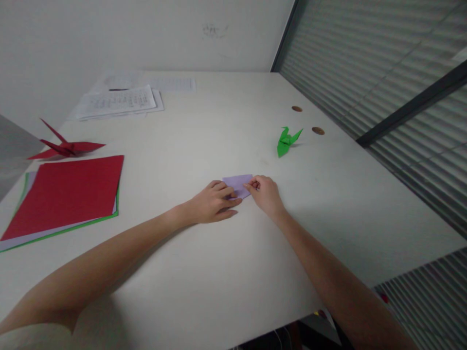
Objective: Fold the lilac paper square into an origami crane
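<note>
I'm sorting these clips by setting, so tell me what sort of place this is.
Probably an office or study room: there is a broad white table against a plain wall, text-covered sheets of paper at its far left, and slatted blinds along the right.

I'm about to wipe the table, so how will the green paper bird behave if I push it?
The green paper bird is probably light, being small and apparently folded paper. It would likely slide rather than roll, given its angular shape. Its thin, upturned points might bend if pressed.
</note>
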`<state>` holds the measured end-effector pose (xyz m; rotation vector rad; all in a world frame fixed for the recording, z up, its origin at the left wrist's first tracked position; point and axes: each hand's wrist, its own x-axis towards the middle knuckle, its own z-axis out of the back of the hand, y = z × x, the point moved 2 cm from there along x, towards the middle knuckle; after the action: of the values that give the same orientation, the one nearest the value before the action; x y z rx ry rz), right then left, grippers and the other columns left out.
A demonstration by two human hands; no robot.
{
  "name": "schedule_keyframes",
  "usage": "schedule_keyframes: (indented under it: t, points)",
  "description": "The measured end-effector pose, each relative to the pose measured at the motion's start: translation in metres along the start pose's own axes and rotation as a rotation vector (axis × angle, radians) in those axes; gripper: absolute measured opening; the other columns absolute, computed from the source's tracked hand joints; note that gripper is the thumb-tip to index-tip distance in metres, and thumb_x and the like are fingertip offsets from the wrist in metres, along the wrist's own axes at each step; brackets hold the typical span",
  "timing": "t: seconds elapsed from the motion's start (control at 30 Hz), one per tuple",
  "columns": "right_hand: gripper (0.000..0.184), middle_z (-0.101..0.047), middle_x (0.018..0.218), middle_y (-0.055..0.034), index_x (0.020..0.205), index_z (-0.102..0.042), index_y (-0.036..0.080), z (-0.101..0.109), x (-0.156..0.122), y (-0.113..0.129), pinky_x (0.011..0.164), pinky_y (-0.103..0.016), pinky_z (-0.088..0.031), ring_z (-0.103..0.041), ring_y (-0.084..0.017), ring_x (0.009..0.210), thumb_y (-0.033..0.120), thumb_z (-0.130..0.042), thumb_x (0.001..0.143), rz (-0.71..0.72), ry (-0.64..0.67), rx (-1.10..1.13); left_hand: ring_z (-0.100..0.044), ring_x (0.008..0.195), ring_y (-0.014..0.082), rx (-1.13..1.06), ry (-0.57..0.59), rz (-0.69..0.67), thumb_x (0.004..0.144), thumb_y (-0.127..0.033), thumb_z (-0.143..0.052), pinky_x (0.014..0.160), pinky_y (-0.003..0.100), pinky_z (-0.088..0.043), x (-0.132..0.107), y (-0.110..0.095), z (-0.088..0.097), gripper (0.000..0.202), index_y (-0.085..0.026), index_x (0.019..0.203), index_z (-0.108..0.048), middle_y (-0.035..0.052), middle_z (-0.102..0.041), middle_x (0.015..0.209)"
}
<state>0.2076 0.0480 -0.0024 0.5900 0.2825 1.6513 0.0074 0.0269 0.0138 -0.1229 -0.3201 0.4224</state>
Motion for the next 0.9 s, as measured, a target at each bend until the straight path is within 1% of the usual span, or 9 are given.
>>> schedule_keyframes:
  t: [0.17, 0.3, 0.37, 0.47, 0.53, 0.6, 0.67, 0.8, 0.9]
  points:
    - [0.017, -0.067, 0.074, -0.0035, 0.072, -0.062, 0.021, -0.001, 0.0, -0.002, 0.07, -0.032, -0.044, -0.058, -0.019, 0.07, 0.032, -0.063, 0.085, -0.004, -0.001, 0.023, -0.052, 0.115, 0.027, -0.051, -0.013, -0.016, 0.096, -0.044, -0.046, 0.101, 0.045, -0.036, -0.001, 0.002, -0.001, 0.04, -0.021, 0.124, -0.063, 0.0127, -0.058, 0.132]
    - [0.017, -0.067, 0.073, -0.0033, 0.071, -0.062, 0.021, -0.001, 0.001, -0.002, 0.069, -0.031, -0.043, -0.057, -0.018, 0.069, 0.032, -0.064, 0.084, -0.005, 0.003, 0.024, -0.05, 0.123, 0.0275, -0.128, 0.004, 0.002, 0.094, -0.04, -0.05, 0.105, 0.046, -0.033, 0.0, 0.002, 0.002, 0.039, -0.021, 0.126, -0.062, 0.01, -0.06, 0.134]
    - [0.018, -0.067, 0.073, -0.0032, 0.071, -0.062, 0.021, 0.0, 0.001, -0.002, 0.069, -0.031, -0.043, -0.057, -0.018, 0.069, 0.033, -0.064, 0.084, -0.006, 0.009, 0.026, -0.051, 0.122, 0.0255, -0.2, 0.029, 0.034, 0.092, -0.033, -0.05, 0.106, 0.044, -0.034, 0.0, 0.005, 0.004, 0.04, -0.021, 0.129, -0.06, 0.0078, -0.061, 0.134]
    - [0.017, -0.066, 0.074, -0.0033, 0.073, -0.062, 0.02, 0.0, 0.001, -0.002, 0.069, -0.031, -0.042, -0.057, -0.018, 0.07, 0.033, -0.064, 0.084, -0.008, 0.011, 0.02, -0.054, 0.121, 0.021, -0.309, 0.052, 0.085, 0.089, -0.015, -0.041, 0.106, 0.04, -0.035, 0.001, 0.011, 0.005, 0.045, -0.023, 0.128, -0.061, 0.004, -0.064, 0.131]
    - [0.016, -0.066, 0.074, -0.0032, 0.073, -0.062, 0.02, 0.0, 0.001, -0.002, 0.07, -0.031, -0.042, -0.057, -0.018, 0.071, 0.032, -0.064, 0.084, -0.009, 0.01, 0.017, -0.055, 0.119, 0.0198, -0.342, 0.044, 0.105, 0.086, -0.011, -0.041, 0.106, 0.038, -0.036, 0.002, 0.015, 0.004, 0.047, -0.024, 0.125, -0.064, 0.0032, -0.065, 0.13]
    - [0.016, -0.066, 0.074, -0.0031, 0.073, -0.062, 0.02, 0.0, 0.001, -0.001, 0.071, -0.031, -0.042, -0.057, -0.018, 0.071, 0.032, -0.064, 0.084, -0.009, 0.011, 0.018, -0.055, 0.118, 0.0195, -0.355, 0.029, 0.112, 0.086, -0.013, -0.043, 0.105, 0.038, -0.037, 0.002, 0.017, 0.002, 0.045, -0.025, 0.123, -0.065, 0.0032, -0.065, 0.129]
    - [0.016, -0.066, 0.073, -0.0029, 0.073, -0.062, 0.02, 0.0, 0.001, -0.001, 0.071, -0.031, -0.042, -0.057, -0.018, 0.071, 0.032, -0.064, 0.084, -0.007, 0.01, 0.016, -0.056, 0.116, 0.0191, -0.359, 0.015, 0.12, 0.089, -0.016, -0.043, 0.104, 0.038, -0.037, 0.003, 0.017, 0.001, 0.04, -0.025, 0.122, -0.066, 0.0035, -0.066, 0.127]
    - [0.016, -0.066, 0.073, -0.0028, 0.073, -0.061, 0.021, 0.0, 0.001, -0.002, 0.07, -0.031, -0.042, -0.056, -0.018, 0.071, 0.033, -0.065, 0.084, -0.004, 0.003, 0.005, -0.057, 0.114, 0.0194, -0.342, -0.01, 0.164, 0.096, -0.03, -0.046, 0.103, 0.039, -0.037, 0.004, 0.013, 0.0, 0.03, -0.024, 0.116, -0.068, 0.0049, -0.069, 0.122]
    - [0.017, -0.066, 0.073, -0.003, 0.072, -0.061, 0.021, -0.001, 0.001, -0.003, 0.069, -0.031, -0.042, -0.056, -0.018, 0.07, 0.033, -0.064, 0.084, 0.001, 0.004, 0.008, -0.057, 0.112, 0.0193, -0.286, -0.018, 0.179, 0.097, -0.034, -0.047, 0.101, 0.038, -0.037, 0.005, 0.008, 0.001, 0.03, -0.025, 0.12, -0.066, 0.0048, -0.069, 0.12]
